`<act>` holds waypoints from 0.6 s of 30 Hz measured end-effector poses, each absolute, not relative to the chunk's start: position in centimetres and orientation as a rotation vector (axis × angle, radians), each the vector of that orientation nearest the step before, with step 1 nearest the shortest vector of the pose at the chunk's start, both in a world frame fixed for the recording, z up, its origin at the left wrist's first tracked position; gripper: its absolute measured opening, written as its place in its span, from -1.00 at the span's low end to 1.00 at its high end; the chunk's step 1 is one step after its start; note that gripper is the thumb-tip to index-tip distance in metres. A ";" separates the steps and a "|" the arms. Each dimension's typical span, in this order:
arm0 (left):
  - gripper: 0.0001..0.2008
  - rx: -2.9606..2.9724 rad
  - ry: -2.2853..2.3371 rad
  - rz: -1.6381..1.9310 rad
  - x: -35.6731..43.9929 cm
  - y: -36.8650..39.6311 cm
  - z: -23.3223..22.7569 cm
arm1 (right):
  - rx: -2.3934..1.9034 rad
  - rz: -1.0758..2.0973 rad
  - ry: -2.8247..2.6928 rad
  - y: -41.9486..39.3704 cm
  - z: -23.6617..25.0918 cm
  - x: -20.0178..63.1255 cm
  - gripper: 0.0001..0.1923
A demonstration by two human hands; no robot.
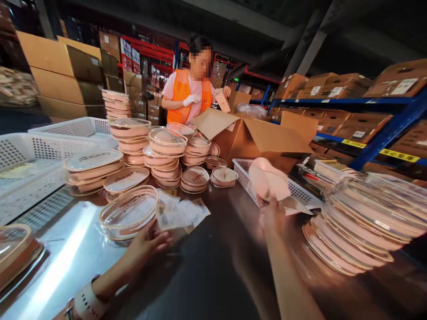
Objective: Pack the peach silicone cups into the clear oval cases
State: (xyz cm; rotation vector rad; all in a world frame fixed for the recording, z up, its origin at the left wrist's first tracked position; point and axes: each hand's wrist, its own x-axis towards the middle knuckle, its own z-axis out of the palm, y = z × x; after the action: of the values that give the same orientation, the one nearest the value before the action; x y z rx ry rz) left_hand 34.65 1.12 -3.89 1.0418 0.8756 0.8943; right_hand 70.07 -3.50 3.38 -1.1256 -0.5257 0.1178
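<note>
My left hand (pixel 151 242) is at the near right edge of an oval pink box with a clear lid (pixel 129 212). Its fingers are apart, and whether they touch the rim I cannot tell. Beside the fingertips lie printed paper slips (pixel 182 213). My right hand (pixel 272 217) grips pale pink rounded flat pieces (pixel 268 178), slightly blurred, above the near side of a white perforated basket (pixel 246 180); a thin sheet (pixel 295 205) sticks out to their right.
Stacks of clear-lidded pink boxes (pixel 167 146) stand across the table. Another tall stack (pixel 360 226) is at right, near my forearm. White baskets (pixel 20 191) are at left. An open carton (pixel 263 138) stands behind, with a co-worker in an orange vest (pixel 180 84) beyond.
</note>
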 end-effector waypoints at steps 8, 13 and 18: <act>-0.50 2.491 1.621 1.031 29.2 5.0 -3.3 | -1.128 0.450 -0.649 -3.5 2.6 67.9 -0.50; -0.64 2.653 1.799 0.876 27.3 5.4 -1.6 | -1.187 0.644 -0.885 -3.1 1.0 63.6 -0.55; -0.68 2.638 1.620 1.763 26.7 3.7 0.4 | -1.283 0.402 -1.361 -4.5 -0.5 60.4 -0.46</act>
State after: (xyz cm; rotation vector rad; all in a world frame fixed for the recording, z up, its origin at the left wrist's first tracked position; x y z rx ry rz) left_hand 26.74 3.74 0.39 2.6382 1.6200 1.7627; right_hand 60.38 -4.49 -0.47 -1.2829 -1.3615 0.4024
